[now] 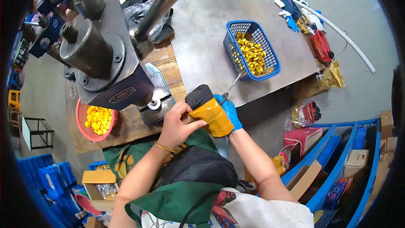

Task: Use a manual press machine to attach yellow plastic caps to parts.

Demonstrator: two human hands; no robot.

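In the head view, the bare left hand (179, 122), with a gold-coloured bangle (165, 147) on its wrist, has its thumb and fingertips pressed against the left side of a black cloth wrap bound with yellow tape (215, 120). The wrap is between the two hands, just off the near edge of the metal-topped table (198, 29); whether it is worn over the right fingers cannot be told. The right hand (230, 113), in a blue glove, lies along the wrap's right side and is closed on a thin metal-shafted hand tool (233, 85), whose tip points towards the blue basket; most of its fingers are hidden.

The blue plastic basket (272, 59) stands near the table's near edge, towards its right corner, tilted in the view and holding small yellow curved pieces (253, 55). Along the table's right edge lie blue gloves (291, 22) and a red container (322, 46).

At the left, a dark metal press (95, 55) stands over the wooden part of the bench (168, 69), with a white ring (154, 103) at its lower end. A pink basket (79, 120) of yellow pieces (99, 119) sits by the wood's near left corner. Right of the person is a blue rack (346, 160) with cardboard boxes (356, 162).
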